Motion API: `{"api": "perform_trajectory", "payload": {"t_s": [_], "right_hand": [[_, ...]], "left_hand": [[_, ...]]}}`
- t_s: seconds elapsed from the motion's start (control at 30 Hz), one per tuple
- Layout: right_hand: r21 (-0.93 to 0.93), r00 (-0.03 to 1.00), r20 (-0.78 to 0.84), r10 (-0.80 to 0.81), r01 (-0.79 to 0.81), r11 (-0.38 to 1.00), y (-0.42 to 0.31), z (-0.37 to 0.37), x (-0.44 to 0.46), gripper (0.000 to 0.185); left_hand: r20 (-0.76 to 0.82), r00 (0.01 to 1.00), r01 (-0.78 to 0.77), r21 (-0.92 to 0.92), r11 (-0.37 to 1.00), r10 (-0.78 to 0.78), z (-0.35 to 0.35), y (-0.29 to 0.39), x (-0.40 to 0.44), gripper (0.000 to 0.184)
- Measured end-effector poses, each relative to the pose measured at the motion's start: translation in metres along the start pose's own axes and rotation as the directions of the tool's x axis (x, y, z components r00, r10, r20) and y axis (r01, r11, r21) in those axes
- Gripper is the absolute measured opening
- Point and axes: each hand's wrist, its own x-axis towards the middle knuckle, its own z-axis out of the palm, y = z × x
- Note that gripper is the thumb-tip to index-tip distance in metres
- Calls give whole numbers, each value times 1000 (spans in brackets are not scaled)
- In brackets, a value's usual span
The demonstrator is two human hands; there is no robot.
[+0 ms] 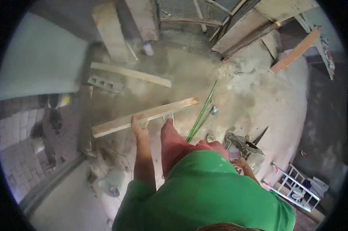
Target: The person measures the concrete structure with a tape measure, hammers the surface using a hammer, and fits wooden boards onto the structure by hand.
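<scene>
A metal ladder (295,181) sits lower right, green poles (202,111) mid-view, and a hollow block (104,84) at left.

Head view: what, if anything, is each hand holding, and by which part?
The left hand holds the wooden plank near its middle, along the near edge. Whether the right hand holds anything cannot be told.

From where I stand, this looks like a building site inside an unfinished room: a bare, stained concrete floor (189,69), a hollow concrete block (105,83) near the left wall (39,57), rough boards (129,74) lying about and leaning at the far side, and a metal ladder (293,186) down on the right.
</scene>
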Motion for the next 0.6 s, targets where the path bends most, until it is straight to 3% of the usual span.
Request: {"api": "perform_trajectory", "payload": {"t_s": [0.07,0.1,0.13,0.17,0.23,0.27,0.33,0.37,0.43,0.47,0.53,0.6], "right_hand": [[-247,973,-32,-230,215,945,-20,-25,8,28],[33,1000,-6,26,-26,999,-40,-62,9,30],[374,954,23,299,-285,882,-69,-114,6,32],[619,845,47,532,-443,649,-101,-168,2,34],[247,937,-295,188,-116,962,-39,-132,44,38],[251,937,-293,192,-119,961,-41,-141,47,38],[754,708,-471,527,12,657,-51,-182,57,40],[756,705,-472,529,15,654,-63,-221,55,40],[895,705,-277,653,-58,442,-89,-299,47,48],[898,702,-279,655,-52,438,-84,-313,58,48],[852,637,-438,634,71,518,-73,-341,76,51],[830,666,-444,600,53,555,-65,-378,95,50]], "left_hand": [[-2,1000,6,25,1000,-5,19,22,20,54],[-16,1000,-19,48,999,20,22,34,32,56],[15,1000,1,9,1000,-1,27,43,43,61],[21,1000,7,15,1000,-8,29,52,49,61],[76,997,6,16,1000,-7,42,66,59,67],[77,997,10,19,1000,-11,43,71,64,67],[98,995,-4,17,1000,3,49,78,72,69],[104,995,-5,20,1000,2,58,80,73,69],[85,995,49,19,999,-50,76,84,68,66],[94,994,48,23,999,-50,86,83,66,66],[134,985,104,18,994,-105,104,75,61,64],[119,987,101,35,994,-104,128,60,57,64]]}}
